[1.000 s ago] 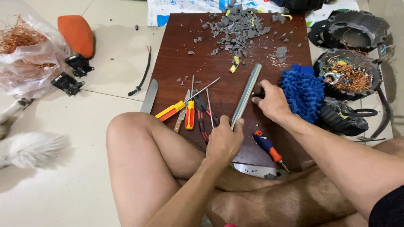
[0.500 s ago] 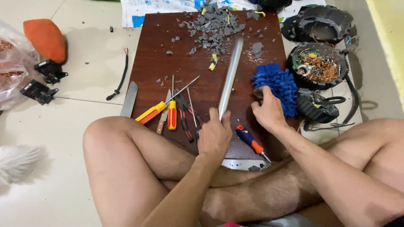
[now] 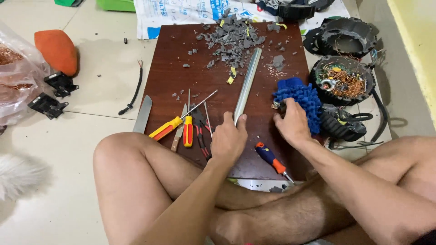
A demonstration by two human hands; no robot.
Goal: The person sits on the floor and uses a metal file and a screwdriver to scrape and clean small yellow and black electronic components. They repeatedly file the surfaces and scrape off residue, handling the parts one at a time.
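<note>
**Metal bar held at the middle of a brown board**

The left hand [image 3: 228,141] has its grip closed round the near end of a long grey metal bar [image 3: 247,84], which lies slanted up the centre of the frame across a dark brown board [image 3: 181,86], the surface that carries the work on the tiled floor. The bar's far end reaches a heap of grey broken bits [image 3: 231,38] at the top centre of the board.

Right of centre, the right hand [image 3: 293,124] is curled with its fingers closed on the near edge of a blue shaggy cloth [image 3: 299,97]; a small part seems to sit under the fingers, but I cannot tell what it is.

Left of the left hand lie two screwdrivers with yellow and orange handles [image 3: 177,129], beside thin pliers. A blue and orange screwdriver [image 3: 271,159] lies below the right hand. A flat metal blade [image 3: 143,113] rests just off the board's left edge.

At the upper right sit round black motor housings [image 3: 343,79], one showing copper wire. An orange pad [image 3: 56,51] lies at the upper left.
</note>
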